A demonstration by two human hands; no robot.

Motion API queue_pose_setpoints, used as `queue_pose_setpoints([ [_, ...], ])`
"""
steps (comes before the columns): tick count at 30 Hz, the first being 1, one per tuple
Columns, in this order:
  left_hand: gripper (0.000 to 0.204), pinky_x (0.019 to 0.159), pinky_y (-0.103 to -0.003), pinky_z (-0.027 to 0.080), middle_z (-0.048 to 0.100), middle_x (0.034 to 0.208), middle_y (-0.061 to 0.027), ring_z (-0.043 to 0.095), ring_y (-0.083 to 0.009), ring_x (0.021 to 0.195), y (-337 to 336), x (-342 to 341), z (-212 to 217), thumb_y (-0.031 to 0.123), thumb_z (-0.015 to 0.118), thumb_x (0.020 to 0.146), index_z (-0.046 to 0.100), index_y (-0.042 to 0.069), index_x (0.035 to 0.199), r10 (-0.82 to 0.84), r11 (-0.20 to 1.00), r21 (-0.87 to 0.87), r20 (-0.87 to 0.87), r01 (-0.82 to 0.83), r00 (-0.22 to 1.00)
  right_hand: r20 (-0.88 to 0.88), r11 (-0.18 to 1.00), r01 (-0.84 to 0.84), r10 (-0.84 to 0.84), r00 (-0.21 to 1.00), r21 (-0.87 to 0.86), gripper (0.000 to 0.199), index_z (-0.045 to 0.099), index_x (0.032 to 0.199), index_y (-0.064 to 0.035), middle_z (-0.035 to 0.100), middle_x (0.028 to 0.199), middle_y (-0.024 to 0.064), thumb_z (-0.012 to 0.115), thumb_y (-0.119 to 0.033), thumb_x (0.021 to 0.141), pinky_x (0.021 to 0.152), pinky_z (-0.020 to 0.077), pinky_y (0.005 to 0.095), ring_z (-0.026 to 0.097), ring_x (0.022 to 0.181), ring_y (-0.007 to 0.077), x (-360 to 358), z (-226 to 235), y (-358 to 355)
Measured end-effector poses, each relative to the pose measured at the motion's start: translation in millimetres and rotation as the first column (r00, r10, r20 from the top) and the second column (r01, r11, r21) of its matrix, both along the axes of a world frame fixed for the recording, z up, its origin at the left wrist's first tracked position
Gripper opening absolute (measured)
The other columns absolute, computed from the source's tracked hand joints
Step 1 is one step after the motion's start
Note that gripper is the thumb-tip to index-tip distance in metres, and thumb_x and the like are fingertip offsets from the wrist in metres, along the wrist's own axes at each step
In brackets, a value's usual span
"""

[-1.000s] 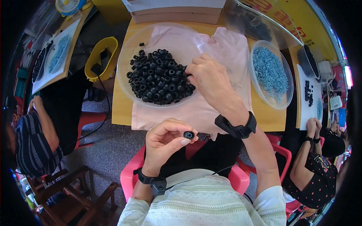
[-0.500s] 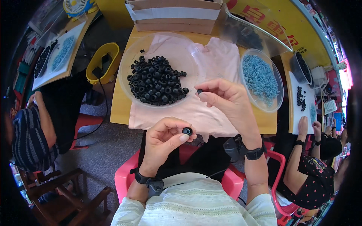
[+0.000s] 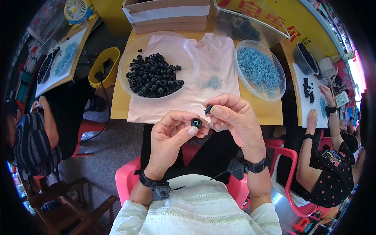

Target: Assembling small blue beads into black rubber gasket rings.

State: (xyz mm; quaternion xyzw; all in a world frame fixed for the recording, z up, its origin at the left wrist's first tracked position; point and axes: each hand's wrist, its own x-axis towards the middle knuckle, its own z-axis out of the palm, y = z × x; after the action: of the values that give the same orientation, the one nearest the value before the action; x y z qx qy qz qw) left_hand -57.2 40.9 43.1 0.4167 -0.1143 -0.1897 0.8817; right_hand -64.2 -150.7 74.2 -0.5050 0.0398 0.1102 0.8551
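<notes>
My left hand [image 3: 172, 135] pinches a small black rubber ring [image 3: 196, 123] between thumb and fingers, its hole facing up. Right beside it my right hand [image 3: 235, 117] holds a second small black piece [image 3: 208, 109] at its fingertips. Both hands hover close together over my lap, just in front of the table edge. Beyond them a clear round dish [image 3: 129, 58] holds a heap of black rings [image 3: 153, 76]. A second clear dish [image 3: 280, 88] to the right holds small blue pieces [image 3: 256, 68].
A pink cloth [image 3: 203, 58] covers the yellow table [image 3: 117, 107], with a few blue bits on it. A cardboard box [image 3: 168, 13] stands at the back. Other people sit at tables to the left and right. A yellow bin [image 3: 102, 66] stands left of the table.
My right hand has come back from the dish of black rings toward my body and now sits beside my left hand, carrying a black piece. My left hand kept its ring.
</notes>
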Motion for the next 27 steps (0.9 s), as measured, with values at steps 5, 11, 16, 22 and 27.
queue_pose_setpoints([
  [5,0.020,0.084,-0.033,0.056,0.068,0.101,-0.0152,0.068,-0.0205,0.091,0,-5,-3,-0.003,0.065,0.087,0.060,-0.003,0.107,0.008,1.000,0.022,-0.016,-0.008,1.000,0.111,0.993,0.044,-0.031,0.993,-0.114,0.016,0.067,0.100,-0.0017,0.068,0.086,0.0017,0.072,-0.011,0.088,0.058,0.0431,0.0155,0.057,0.068,0.0028,-11,4,5],
  [11,0.021,0.083,-0.032,0.057,0.069,0.099,-0.0140,0.069,-0.0199,0.089,-2,-8,-3,-0.005,0.066,0.085,0.060,-0.003,0.105,0.023,1.000,0.018,-0.041,-0.023,0.999,0.124,0.978,0.068,-0.043,0.991,-0.198,0.014,0.067,0.098,-0.0022,0.068,0.087,0.0016,0.072,-0.010,0.087,0.058,0.0425,0.0160,0.059,0.070,0.0031,-19,9,10],
  [16,0.021,0.082,-0.030,0.057,0.069,0.098,-0.0133,0.069,-0.0185,0.088,-1,-8,-5,-0.005,0.067,0.085,0.061,-0.003,0.105,0.020,0.999,0.047,-0.017,-0.019,1.000,0.133,0.974,0.064,-0.035,0.990,-0.217,0.013,0.066,0.098,-0.0022,0.068,0.085,0.0015,0.071,-0.009,0.088,0.057,0.0430,0.0160,0.062,0.073,0.0041,-21,7,11],
  [22,0.019,0.080,-0.029,0.057,0.069,0.098,-0.0126,0.069,-0.0178,0.088,0,-7,-5,-0.005,0.067,0.085,0.062,-0.003,0.104,0.017,0.998,0.058,-0.032,-0.015,0.999,0.161,0.968,0.079,-0.041,0.986,-0.237,0.009,0.066,0.094,-0.0015,0.067,0.084,0.0021,0.070,-0.007,0.088,0.056,0.0435,0.0165,0.064,0.074,0.0050,-21,4,14],
  [27,0.016,0.078,-0.029,0.057,0.069,0.096,-0.0127,0.069,-0.0178,0.087,1,-6,-10,-0.004,0.066,0.087,0.064,-0.003,0.103,0.019,0.998,0.063,-0.032,-0.017,0.999,0.259,0.923,0.159,-0.068,0.963,-0.352,0.009,0.065,0.093,0.0014,0.067,0.084,0.0040,0.069,-0.005,0.088,0.057,0.0491,0.0197,0.065,0.070,0.0073,-21,6,21],
])
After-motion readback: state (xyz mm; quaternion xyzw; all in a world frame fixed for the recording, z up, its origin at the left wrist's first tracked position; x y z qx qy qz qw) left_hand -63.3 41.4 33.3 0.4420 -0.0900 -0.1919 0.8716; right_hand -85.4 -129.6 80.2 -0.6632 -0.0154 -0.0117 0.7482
